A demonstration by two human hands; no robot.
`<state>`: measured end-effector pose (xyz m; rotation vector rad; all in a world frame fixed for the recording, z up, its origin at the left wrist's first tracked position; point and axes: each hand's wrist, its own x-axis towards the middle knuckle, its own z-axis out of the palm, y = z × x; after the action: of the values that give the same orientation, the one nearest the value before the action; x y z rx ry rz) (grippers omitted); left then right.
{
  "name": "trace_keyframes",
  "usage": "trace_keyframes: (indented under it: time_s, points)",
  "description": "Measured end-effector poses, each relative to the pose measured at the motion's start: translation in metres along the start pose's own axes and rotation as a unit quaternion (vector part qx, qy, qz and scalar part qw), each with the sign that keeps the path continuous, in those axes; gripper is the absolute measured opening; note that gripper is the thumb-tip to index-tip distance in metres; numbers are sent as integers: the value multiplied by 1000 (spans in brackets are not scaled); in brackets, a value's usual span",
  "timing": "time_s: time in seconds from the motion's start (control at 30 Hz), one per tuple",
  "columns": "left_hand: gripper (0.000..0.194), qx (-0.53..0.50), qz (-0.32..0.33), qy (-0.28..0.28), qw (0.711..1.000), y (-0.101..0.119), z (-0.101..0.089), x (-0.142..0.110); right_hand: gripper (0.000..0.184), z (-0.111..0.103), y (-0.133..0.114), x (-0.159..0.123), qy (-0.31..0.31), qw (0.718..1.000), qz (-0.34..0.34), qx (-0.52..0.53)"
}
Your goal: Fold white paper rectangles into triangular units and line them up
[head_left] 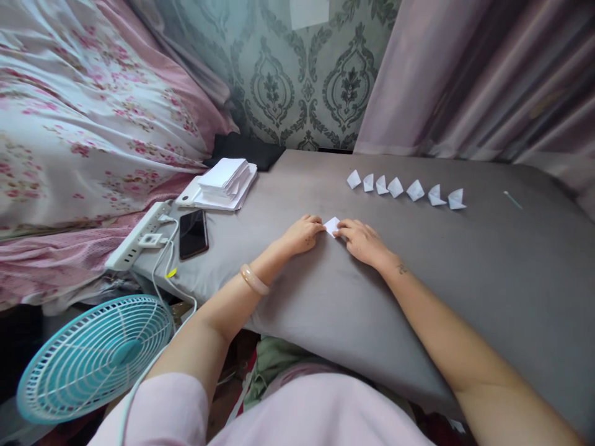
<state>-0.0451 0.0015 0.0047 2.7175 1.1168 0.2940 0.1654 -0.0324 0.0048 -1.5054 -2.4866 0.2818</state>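
Note:
A small white folded paper [331, 227] lies on the grey cloth-covered surface, its corners pointing toward both hands. My left hand [304, 235] pinches its left corner, fingers bent together. At the opposite corner my right hand [360, 240] has its thumb and fingertips closed on the paper. Beyond the hands, to the right, several folded white paper shapes [395, 187] stand in a row. A stack of white paper sheets [224, 179] sits at the back left, on top of larger sheets.
A dark phone [194, 234] lies left of my forearm, beside a white power strip [139, 238] with plugged-in cables. A turquoise fan [100, 356] stands below the left edge. A thin pale stick [513, 199] lies far right. Curtains and a patterned wall [307, 80] border the back.

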Motion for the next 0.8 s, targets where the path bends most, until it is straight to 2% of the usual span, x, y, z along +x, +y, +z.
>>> trace_keyframes:
  time_s: [0.17, 0.33, 0.5, 0.63, 0.8]
  points:
    - [25, -33, 16, 2, 999, 4, -10, 16, 41, 6, 7, 3, 32, 999, -1, 33]
    - [24, -115, 1, -4, 993, -7, -8, 27, 49, 18, 14, 0, 93, 993, 2, 69]
    - [22, -174, -35, 69, 982, -10, 5, 21, 42, 23, 19, 1, 134, 985, -2, 105]
    - [20, -155, -12, 81, 985, -9, 10, 17, 32, 21, 15, 3, 140, 984, 19, 106]
    - [35, -69, 18, 66, 995, -6, 8, 16, 24, 21, 12, 5, 155, 985, 23, 79]
